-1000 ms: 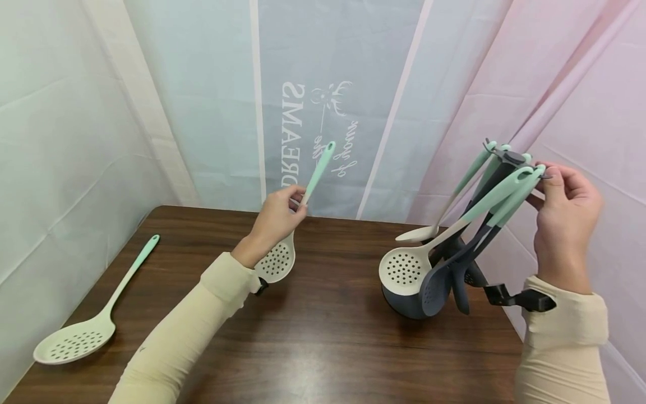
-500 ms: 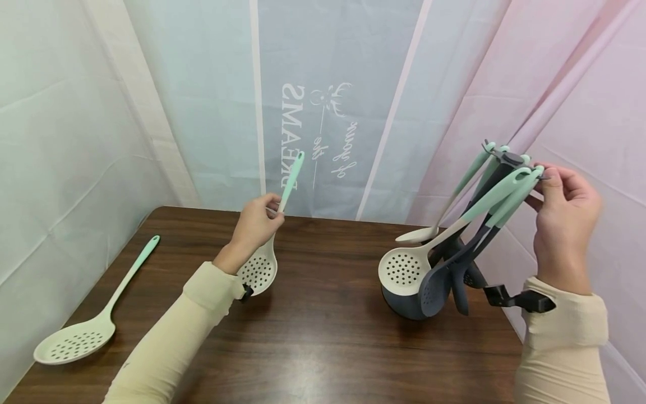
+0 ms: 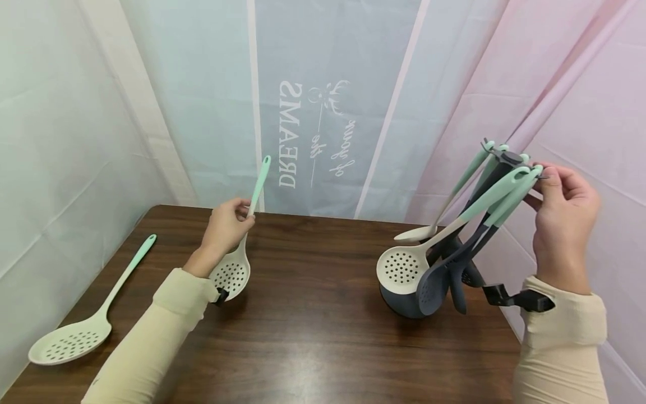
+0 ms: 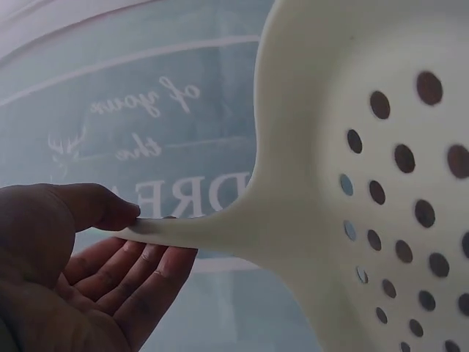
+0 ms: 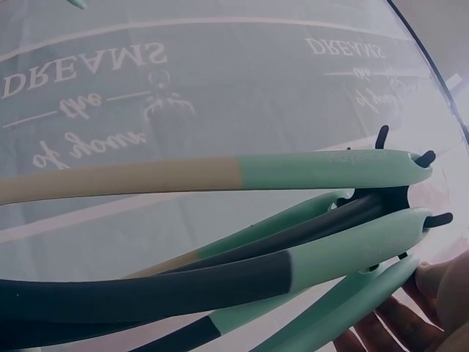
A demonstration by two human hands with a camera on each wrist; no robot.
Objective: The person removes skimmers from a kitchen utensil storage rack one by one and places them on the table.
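The left hand [image 3: 224, 224], pinching the skimmer [image 3: 233, 273], has moved leftward; the right hand [image 3: 562, 216] still grips the rack's hooks [image 5: 425, 158], seen only by the wrist view.

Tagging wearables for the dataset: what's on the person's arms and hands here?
Both arms wear long cream sleeves, left sleeve and right sleeve, with snug cuffs ending at the wrists. The left hand and right hand are bare: no gloves, and no rings or watch that I can see. A black camera mount juts from the right wrist; a small black clip shows at the left cuff.
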